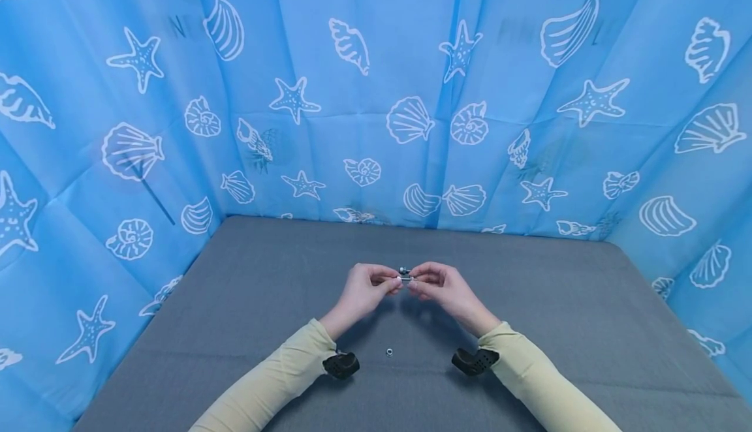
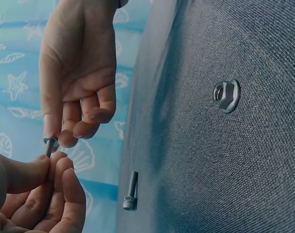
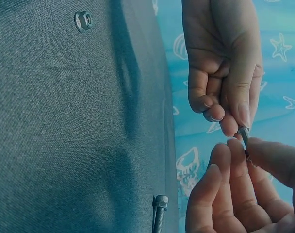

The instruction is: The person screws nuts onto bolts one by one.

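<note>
Both hands meet over the table, with a small metal bolt [image 1: 406, 279] spanning the gap between their fingertips. My left hand [image 1: 365, 286] pinches one end of the bolt between thumb and fingers. At the other end, my right hand [image 1: 444, 286] pinches it by a small flange nut [image 2: 51, 141], which shows at the thumb tip in the left wrist view. The fingertips partly hide both ends. Just beyond the hands lies a second bolt [image 2: 131, 191], with a nut close to its head. Nearer the front, a loose flange nut [image 2: 228, 96] rests on the cloth.
Grey cloth covers the table [image 1: 282, 249]. Blue curtains [image 1: 376, 73] with white shell and starfish prints stand behind it and along both sides. A dark wrist camera [image 1: 342, 365] sits at the left sleeve, and another camera [image 1: 474, 361] at the right.
</note>
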Demonstrator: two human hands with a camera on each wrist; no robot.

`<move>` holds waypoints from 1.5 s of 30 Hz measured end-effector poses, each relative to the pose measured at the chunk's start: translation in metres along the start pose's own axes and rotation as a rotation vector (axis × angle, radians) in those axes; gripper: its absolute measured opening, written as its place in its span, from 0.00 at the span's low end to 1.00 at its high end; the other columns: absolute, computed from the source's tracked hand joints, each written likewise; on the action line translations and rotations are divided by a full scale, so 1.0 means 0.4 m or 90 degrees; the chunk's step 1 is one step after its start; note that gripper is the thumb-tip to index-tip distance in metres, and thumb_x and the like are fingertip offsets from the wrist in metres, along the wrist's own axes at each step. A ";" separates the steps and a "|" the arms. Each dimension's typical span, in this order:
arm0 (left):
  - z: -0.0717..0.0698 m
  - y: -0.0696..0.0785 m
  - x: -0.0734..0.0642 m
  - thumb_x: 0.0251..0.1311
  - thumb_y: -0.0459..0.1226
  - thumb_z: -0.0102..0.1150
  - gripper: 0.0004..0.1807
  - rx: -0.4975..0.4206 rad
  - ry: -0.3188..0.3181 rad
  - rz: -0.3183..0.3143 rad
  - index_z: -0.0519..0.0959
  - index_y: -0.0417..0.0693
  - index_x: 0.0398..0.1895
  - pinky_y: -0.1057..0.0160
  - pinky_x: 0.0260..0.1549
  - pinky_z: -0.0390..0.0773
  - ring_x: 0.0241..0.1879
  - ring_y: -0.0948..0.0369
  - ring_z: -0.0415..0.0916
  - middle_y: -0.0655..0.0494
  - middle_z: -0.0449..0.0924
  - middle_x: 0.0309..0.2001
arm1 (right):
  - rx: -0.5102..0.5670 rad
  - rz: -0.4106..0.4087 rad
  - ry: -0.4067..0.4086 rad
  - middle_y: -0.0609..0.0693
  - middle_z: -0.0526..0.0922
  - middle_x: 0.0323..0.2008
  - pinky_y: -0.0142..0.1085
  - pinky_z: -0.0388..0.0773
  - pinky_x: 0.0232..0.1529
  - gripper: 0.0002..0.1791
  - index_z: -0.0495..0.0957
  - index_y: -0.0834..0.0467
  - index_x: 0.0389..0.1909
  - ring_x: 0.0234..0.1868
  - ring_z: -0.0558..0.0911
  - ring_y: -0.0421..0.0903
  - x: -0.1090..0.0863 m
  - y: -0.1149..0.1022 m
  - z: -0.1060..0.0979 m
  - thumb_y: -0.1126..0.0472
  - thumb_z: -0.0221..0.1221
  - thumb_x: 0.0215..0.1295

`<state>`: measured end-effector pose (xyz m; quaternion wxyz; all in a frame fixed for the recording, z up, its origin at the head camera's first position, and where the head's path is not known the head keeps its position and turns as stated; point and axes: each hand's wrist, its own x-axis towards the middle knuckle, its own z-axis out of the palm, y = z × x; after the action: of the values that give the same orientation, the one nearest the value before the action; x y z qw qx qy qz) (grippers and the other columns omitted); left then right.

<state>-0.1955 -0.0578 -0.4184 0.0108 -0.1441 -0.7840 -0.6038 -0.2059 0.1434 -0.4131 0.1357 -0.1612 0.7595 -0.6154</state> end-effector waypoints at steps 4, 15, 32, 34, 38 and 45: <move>0.001 0.000 0.000 0.60 0.32 0.63 0.07 -0.003 0.001 0.000 0.83 0.34 0.38 0.49 0.34 0.83 0.30 0.59 0.83 0.51 0.85 0.29 | -0.005 0.025 0.000 0.64 0.82 0.41 0.53 0.78 0.48 0.22 0.73 0.72 0.49 0.43 0.82 0.53 0.000 -0.001 -0.001 0.55 0.56 0.70; 0.002 0.000 0.000 0.60 0.32 0.63 0.08 -0.008 0.001 -0.001 0.83 0.33 0.37 0.48 0.35 0.83 0.30 0.58 0.83 0.51 0.84 0.29 | 0.029 -0.011 -0.008 0.64 0.81 0.44 0.56 0.76 0.50 0.19 0.72 0.72 0.50 0.49 0.79 0.63 -0.004 -0.006 -0.001 0.62 0.61 0.66; 0.006 0.002 0.005 0.60 0.31 0.63 0.06 -0.010 -0.002 0.004 0.84 0.35 0.37 0.50 0.35 0.83 0.30 0.59 0.83 0.51 0.85 0.29 | 0.011 0.016 0.002 0.60 0.82 0.41 0.55 0.76 0.50 0.18 0.73 0.69 0.49 0.46 0.81 0.56 -0.003 -0.012 -0.007 0.60 0.60 0.67; 0.006 0.002 0.006 0.60 0.32 0.63 0.06 -0.005 -0.001 0.004 0.84 0.36 0.37 0.51 0.35 0.83 0.30 0.59 0.83 0.52 0.85 0.30 | -0.004 0.020 0.004 0.60 0.83 0.40 0.54 0.77 0.49 0.18 0.75 0.69 0.48 0.44 0.82 0.55 -0.002 -0.013 -0.006 0.58 0.59 0.68; 0.007 -0.001 0.008 0.60 0.32 0.63 0.07 -0.006 -0.001 0.004 0.84 0.35 0.38 0.51 0.35 0.83 0.30 0.59 0.83 0.52 0.85 0.30 | -0.006 0.034 0.005 0.60 0.83 0.38 0.53 0.78 0.47 0.21 0.75 0.72 0.47 0.40 0.83 0.50 0.000 -0.013 -0.007 0.54 0.55 0.71; 0.007 -0.003 0.005 0.60 0.32 0.63 0.07 -0.015 -0.003 0.011 0.84 0.36 0.37 0.49 0.35 0.83 0.31 0.57 0.83 0.49 0.85 0.31 | 0.022 0.009 -0.008 0.62 0.82 0.42 0.54 0.78 0.48 0.17 0.72 0.69 0.51 0.42 0.83 0.50 -0.005 -0.012 -0.008 0.61 0.59 0.67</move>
<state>-0.1975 -0.0551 -0.4199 0.0128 -0.1525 -0.7754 -0.6126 -0.2048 0.1462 -0.4079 0.1479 -0.1575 0.7488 -0.6266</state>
